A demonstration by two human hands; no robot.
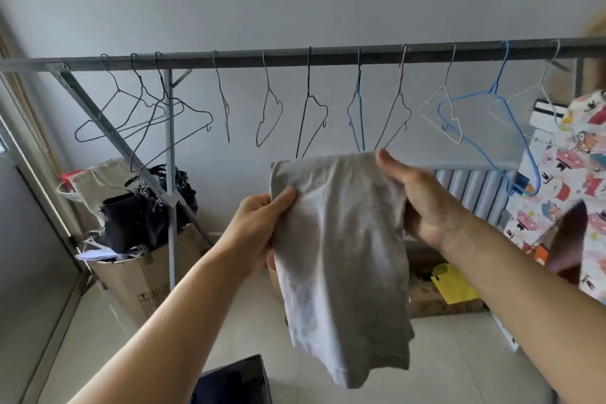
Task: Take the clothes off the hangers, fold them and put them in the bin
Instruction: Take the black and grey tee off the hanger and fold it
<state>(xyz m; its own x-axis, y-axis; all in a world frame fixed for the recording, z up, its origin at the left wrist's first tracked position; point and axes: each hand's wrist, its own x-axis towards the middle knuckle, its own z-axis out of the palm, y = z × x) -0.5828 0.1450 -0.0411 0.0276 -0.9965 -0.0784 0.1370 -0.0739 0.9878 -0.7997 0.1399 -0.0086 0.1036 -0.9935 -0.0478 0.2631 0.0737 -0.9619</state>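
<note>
Brown cardboard box (144, 275) below the grey metal rail (295, 57): dark printed marks, unreadable.
Readable text: none.

Eleven hangers (269, 108) (bare), two garments (341, 256)

Pale grey garment (341, 259) between the hands; above them, grey rail (295, 57) with dark, white and blue wire hangers (488, 108); beside the right hand, white cartoon-print garment (570, 180); below it, yellow bag (454, 284).
</note>
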